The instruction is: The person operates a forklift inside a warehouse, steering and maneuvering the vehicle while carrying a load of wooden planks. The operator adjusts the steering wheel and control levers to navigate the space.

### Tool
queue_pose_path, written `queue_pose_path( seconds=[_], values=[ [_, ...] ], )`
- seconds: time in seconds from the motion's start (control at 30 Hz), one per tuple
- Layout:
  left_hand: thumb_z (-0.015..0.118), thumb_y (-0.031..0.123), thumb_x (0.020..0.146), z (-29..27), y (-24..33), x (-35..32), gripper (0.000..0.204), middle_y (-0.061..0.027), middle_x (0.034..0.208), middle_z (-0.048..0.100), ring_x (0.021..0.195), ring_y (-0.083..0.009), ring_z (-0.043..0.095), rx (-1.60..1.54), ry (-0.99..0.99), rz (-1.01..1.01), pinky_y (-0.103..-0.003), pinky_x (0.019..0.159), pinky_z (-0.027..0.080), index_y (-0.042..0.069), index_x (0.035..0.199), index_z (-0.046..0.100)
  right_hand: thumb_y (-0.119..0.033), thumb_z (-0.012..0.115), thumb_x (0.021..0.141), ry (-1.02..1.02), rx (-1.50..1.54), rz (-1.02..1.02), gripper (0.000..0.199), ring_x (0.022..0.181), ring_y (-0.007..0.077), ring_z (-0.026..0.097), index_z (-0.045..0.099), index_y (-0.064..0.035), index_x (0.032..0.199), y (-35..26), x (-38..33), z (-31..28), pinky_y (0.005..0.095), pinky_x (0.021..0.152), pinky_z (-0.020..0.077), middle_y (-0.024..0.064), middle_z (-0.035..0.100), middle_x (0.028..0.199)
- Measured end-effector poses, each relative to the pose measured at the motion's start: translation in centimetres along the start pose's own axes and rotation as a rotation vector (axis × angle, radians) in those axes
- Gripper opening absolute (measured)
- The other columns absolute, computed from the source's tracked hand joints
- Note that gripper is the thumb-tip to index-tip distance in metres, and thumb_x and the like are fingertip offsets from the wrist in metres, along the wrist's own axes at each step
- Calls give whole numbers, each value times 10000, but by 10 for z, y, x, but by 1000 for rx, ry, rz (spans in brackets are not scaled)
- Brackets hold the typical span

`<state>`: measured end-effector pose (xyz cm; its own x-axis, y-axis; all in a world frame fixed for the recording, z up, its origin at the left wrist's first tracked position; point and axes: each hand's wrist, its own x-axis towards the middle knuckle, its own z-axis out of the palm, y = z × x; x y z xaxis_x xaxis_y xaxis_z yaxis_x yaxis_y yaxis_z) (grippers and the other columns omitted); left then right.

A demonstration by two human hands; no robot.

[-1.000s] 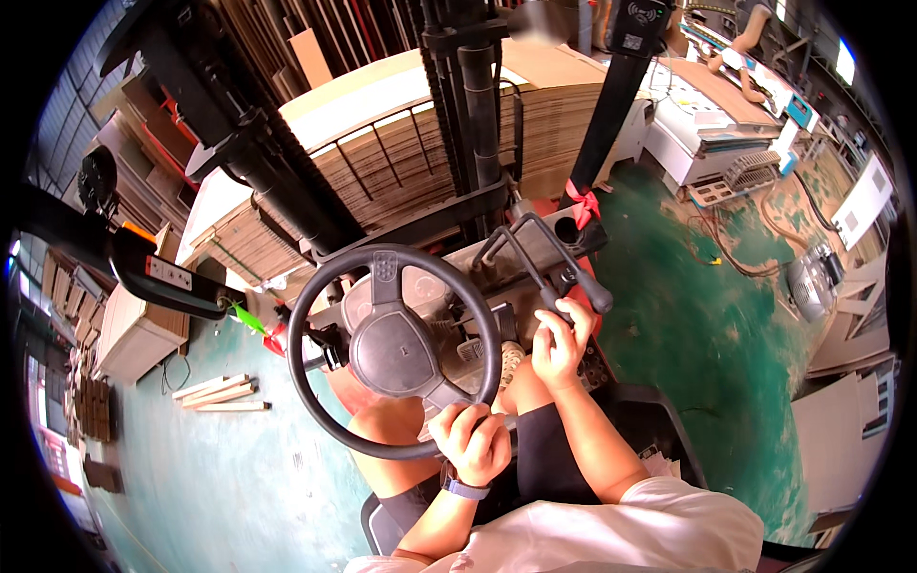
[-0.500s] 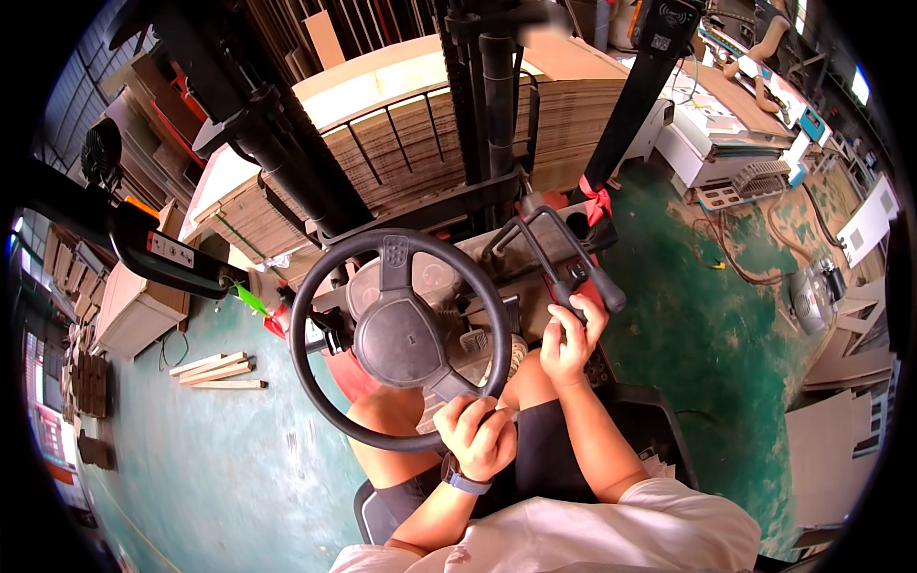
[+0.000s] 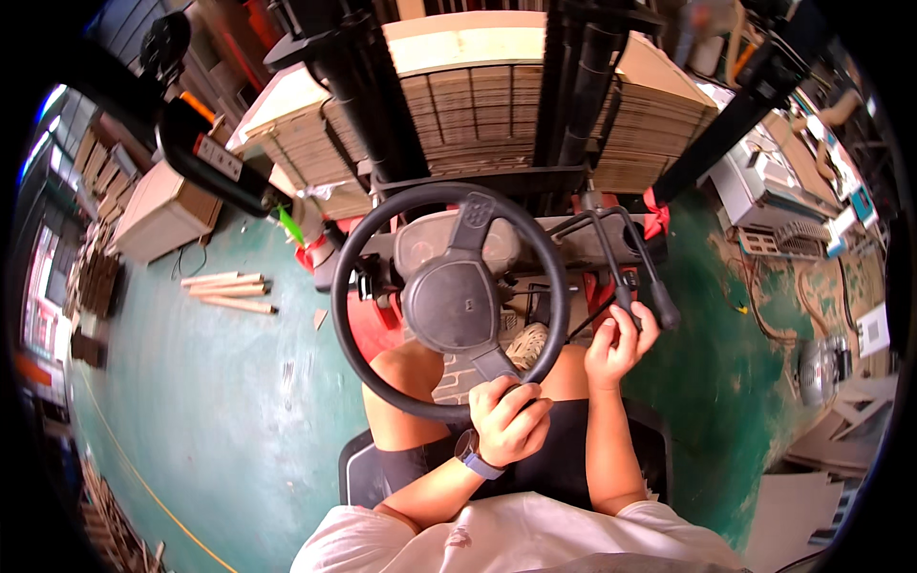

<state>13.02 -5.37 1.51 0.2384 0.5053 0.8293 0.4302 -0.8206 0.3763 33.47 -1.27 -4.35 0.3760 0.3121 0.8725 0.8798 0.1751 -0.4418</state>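
Note:
Seated at a forklift, I have my left hand (image 3: 506,420) closed on the lower right rim of a black steering wheel (image 3: 454,304), beside its lower spoke. A watch with a blue strap is on that wrist. To the right of the wheel, my right hand (image 3: 619,355) has its fingers curled round the tip of the inner black control lever (image 3: 623,292); the fingers partly hide the knob. Just right of those fingers, the outer lever (image 3: 666,310) ends in a thick black grip. My shoe (image 3: 528,346) shows on the footwell floor below the wheel.
Beyond the black mast (image 3: 368,105) and load guard lies a wide stack of boards (image 3: 487,110). Wooden strips (image 3: 229,286) lie on the green floor at left, near a boxy board stack (image 3: 167,215). White machinery (image 3: 764,186) and a motor (image 3: 819,371) stand at right.
My view has turned, so the wheel, levers and both hands appear farther right. Both hands keep their holds, left on the rim and right on the inner lever.

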Motion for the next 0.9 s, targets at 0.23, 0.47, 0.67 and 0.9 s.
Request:
queue_pose_path(
  seconds=[0.23,0.47,0.67,0.9],
  values=[
    [769,68,593,-10,-1,3,327,-3,1024,683,917,-272,631,-15,9,-21,-396,741,445,150,907,726,19,635,888,-25,-54,-20,245,1191,329,572,729,-15,1113,-2,-1,-2,436,1017,474,167,559,1344],
    [779,95,599,-21,-1,6,309,4,1031,693,937,-273,635,-32,-31,-44,-398,742,438,162,898,743,-25,621,909,-245,-46,-5,319,1247,361,553,698,34,1212,-18,13,-32,459,1030,482,206,516,1409],
    [780,106,609,-25,1,0,301,-19,1020,694,934,-300,632,-56,-36,-87,-408,783,448,148,904,743,-66,636,891,-384,-79,29,385,1264,422,536,673,51,1256,-22,6,-57,501,1065,445,268,522,1449],
    [775,124,611,-29,-5,-11,322,-22,1057,685,970,-314,610,-97,-97,-39,-411,784,432,172,928,750,-32,620,894,-448,39,247,445,1057,325,611,602,80,1324,-26,-57,-92,410,902,525,295,391,1541]
  ],
)
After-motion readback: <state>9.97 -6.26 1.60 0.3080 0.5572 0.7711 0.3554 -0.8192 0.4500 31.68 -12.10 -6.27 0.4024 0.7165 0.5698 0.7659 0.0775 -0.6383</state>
